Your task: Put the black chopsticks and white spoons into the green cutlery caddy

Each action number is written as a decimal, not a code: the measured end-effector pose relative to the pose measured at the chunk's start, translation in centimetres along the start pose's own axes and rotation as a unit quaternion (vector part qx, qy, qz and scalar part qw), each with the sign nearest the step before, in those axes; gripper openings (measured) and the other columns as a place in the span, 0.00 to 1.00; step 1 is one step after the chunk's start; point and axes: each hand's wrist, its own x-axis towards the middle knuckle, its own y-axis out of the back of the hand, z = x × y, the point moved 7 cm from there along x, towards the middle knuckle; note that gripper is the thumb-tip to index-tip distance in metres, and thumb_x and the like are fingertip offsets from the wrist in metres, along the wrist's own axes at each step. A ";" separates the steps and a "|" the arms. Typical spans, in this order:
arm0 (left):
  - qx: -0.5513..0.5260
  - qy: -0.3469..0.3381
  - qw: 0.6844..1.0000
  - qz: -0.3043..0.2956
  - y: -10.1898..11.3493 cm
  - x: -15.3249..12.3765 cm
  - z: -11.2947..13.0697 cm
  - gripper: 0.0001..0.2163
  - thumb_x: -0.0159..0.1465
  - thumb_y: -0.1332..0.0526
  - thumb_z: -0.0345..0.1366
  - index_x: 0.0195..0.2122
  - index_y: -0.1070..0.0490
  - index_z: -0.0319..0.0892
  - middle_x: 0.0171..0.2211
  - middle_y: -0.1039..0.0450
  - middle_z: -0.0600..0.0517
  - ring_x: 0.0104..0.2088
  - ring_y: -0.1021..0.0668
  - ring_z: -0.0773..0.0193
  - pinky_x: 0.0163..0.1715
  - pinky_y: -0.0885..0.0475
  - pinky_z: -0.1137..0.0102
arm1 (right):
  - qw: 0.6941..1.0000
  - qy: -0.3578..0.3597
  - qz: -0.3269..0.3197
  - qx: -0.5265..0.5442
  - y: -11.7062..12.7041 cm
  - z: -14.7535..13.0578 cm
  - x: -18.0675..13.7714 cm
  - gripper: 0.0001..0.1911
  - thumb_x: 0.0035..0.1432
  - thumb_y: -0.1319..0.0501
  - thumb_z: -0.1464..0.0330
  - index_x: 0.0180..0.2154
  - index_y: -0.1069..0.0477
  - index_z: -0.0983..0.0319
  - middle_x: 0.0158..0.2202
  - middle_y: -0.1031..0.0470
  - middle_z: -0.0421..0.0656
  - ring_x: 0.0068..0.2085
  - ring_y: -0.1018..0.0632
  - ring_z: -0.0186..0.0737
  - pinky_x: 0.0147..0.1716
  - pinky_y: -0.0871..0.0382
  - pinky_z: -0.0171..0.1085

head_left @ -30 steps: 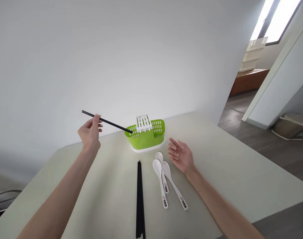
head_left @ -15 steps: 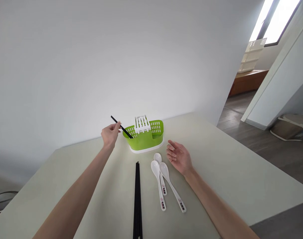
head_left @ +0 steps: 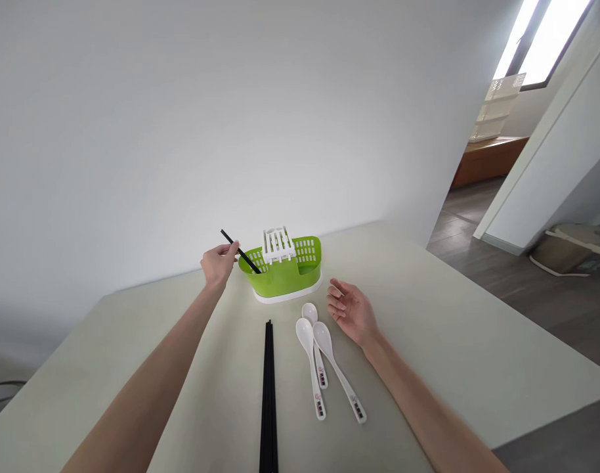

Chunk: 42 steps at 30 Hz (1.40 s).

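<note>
My left hand (head_left: 219, 263) pinches a black chopstick (head_left: 249, 262), which slants down into the left compartment of a green utensil basket (head_left: 286, 280). A white slotted rack (head_left: 279, 245) sits across the middle of the basket, above a white base. My right hand (head_left: 350, 309) hovers to the right of three white spoons (head_left: 305, 333), fingers loosely curled apart and holding nothing. To the left of the spoons lies a bundle of black chopsticks (head_left: 268, 394), pointing away from me; its near end runs out of view.
The pale table (head_left: 418, 315) meets a white wall (head_left: 260, 118) behind the basket. Its right edge drops to a wooden floor (head_left: 457, 230), where a brownish bin-like object (head_left: 573, 249) stands by a wall. Dark cables (head_left: 2, 397) show at the far left.
My view has shifted slightly, so the basket, spoons and chopstick bundle appear a little further left. Both hands keep nearly the same pose, the chopstick still in my left hand.
</note>
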 end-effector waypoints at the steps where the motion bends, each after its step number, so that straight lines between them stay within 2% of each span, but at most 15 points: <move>1: 0.004 0.003 1.000 -0.003 -0.1 0.1 -0.3 0.18 0.58 0.33 0.52 0.34 0.17 0.41 0.35 0.16 0.47 0.31 0.18 0.59 0.31 0.24 0.68 | 1.000 0.000 0.003 -0.001 0.0 0.0 0.0 0.07 0.58 0.31 0.69 0.41 0.24 0.61 0.26 0.34 0.33 0.21 0.38 0.25 0.15 0.39 0.26; 7: -0.004 0.022 0.999 -0.028 -0.4 -0.1 -1.3 0.21 0.57 0.31 0.56 0.38 0.17 0.41 0.34 0.18 0.47 0.28 0.22 0.61 0.28 0.25 0.68 | 1.000 -0.002 0.014 -0.007 0.2 0.0 0.0 0.09 0.56 0.29 0.70 0.40 0.25 0.61 0.26 0.34 0.32 0.20 0.37 0.25 0.15 0.40 0.26; 10: -0.040 0.025 0.998 -0.035 -0.3 -0.7 -1.8 0.25 0.59 0.34 0.59 0.39 0.18 0.39 0.34 0.20 0.46 0.27 0.23 0.63 0.26 0.26 0.69 | 1.000 -0.002 0.017 -0.009 0.3 0.0 0.0 0.10 0.56 0.29 0.70 0.40 0.25 0.61 0.26 0.34 0.32 0.20 0.37 0.25 0.15 0.40 0.26; 14: -0.092 0.044 0.994 -0.031 0.4 -2.0 -3.8 0.26 0.65 0.41 0.60 0.41 0.22 0.39 0.33 0.24 0.47 0.26 0.25 0.65 0.24 0.27 0.70 | 1.000 -0.003 0.022 -0.013 0.3 0.0 -0.1 0.08 0.57 0.30 0.70 0.40 0.25 0.60 0.25 0.34 0.32 0.20 0.37 0.25 0.15 0.40 0.26; 17: -0.089 0.059 0.993 -0.044 1.0 -3.6 -5.7 0.23 0.66 0.42 0.57 0.39 0.25 0.39 0.29 0.28 0.51 0.23 0.28 0.67 0.23 0.31 0.71 | 1.000 -0.004 0.027 -0.014 0.3 0.0 -0.1 0.09 0.56 0.30 0.70 0.39 0.26 0.61 0.25 0.34 0.32 0.20 0.37 0.25 0.15 0.40 0.26; 22: 0.018 0.025 0.985 -0.168 0.6 -8.1 -7.1 0.20 0.66 0.41 0.56 0.37 0.27 0.42 0.22 0.32 0.56 0.20 0.31 0.66 0.24 0.34 0.70 | 0.999 -0.006 0.038 -0.016 0.5 -0.1 -0.1 0.09 0.56 0.30 0.71 0.39 0.26 0.61 0.25 0.34 0.32 0.20 0.37 0.25 0.15 0.40 0.26; 26: 0.053 -0.033 0.951 -0.302 -0.4 -12.6 -7.4 0.19 0.67 0.42 0.56 0.41 0.28 0.44 0.24 0.30 0.56 0.24 0.29 0.64 0.28 0.33 0.69 | 0.999 -0.005 0.048 -0.017 0.9 -0.1 -0.1 0.09 0.55 0.30 0.72 0.38 0.27 0.61 0.24 0.35 0.31 0.19 0.38 0.25 0.15 0.40 0.26; 29: 0.056 -0.088 0.929 -0.354 -0.6 -15.3 -7.4 0.18 0.68 0.41 0.54 0.46 0.29 0.45 0.27 0.27 0.56 0.27 0.28 0.64 0.30 0.32 0.69 | 0.998 -0.006 0.054 -0.018 1.2 -0.1 -0.1 0.10 0.55 0.30 0.73 0.37 0.29 0.61 0.24 0.36 0.31 0.19 0.38 0.24 0.14 0.40 0.26; 32: 0.049 -0.104 0.926 -0.359 -0.4 -17.1 -7.6 0.17 0.68 0.40 0.51 0.49 0.30 0.46 0.31 0.25 0.55 0.28 0.28 0.64 0.31 0.31 0.69 | 0.998 -0.008 0.057 -0.019 1.3 0.0 -0.1 0.10 0.54 0.30 0.73 0.36 0.29 0.61 0.24 0.36 0.31 0.19 0.38 0.24 0.14 0.40 0.26; 35: 0.043 -0.129 0.927 -0.350 0.0 -18.7 -7.3 0.14 0.67 0.39 0.48 0.48 0.30 0.45 0.35 0.23 0.52 0.31 0.26 0.64 0.34 0.29 0.67 | 0.998 -0.008 0.059 -0.021 1.4 0.0 -0.1 0.11 0.54 0.30 0.74 0.36 0.30 0.61 0.24 0.36 0.31 0.19 0.37 0.24 0.14 0.40 0.26; 38: 0.055 -0.175 0.927 -0.326 0.5 -19.9 -6.6 0.14 0.66 0.38 0.44 0.50 0.29 0.45 0.37 0.22 0.50 0.36 0.22 0.60 0.43 0.27 0.62 | 0.998 -0.010 0.061 -0.024 1.5 0.0 -0.3 0.11 0.55 0.30 0.74 0.36 0.31 0.60 0.24 0.36 0.31 0.19 0.38 0.25 0.14 0.39 0.26; 42: 0.066 -0.207 0.925 -0.311 0.9 -20.5 -6.2 0.16 0.66 0.37 0.43 0.53 0.29 0.46 0.38 0.22 0.50 0.42 0.20 0.56 0.54 0.29 0.55 | 0.997 -0.013 0.064 -0.030 1.6 0.0 -0.6 0.11 0.56 0.31 0.74 0.36 0.31 0.59 0.24 0.36 0.31 0.19 0.38 0.25 0.14 0.39 0.27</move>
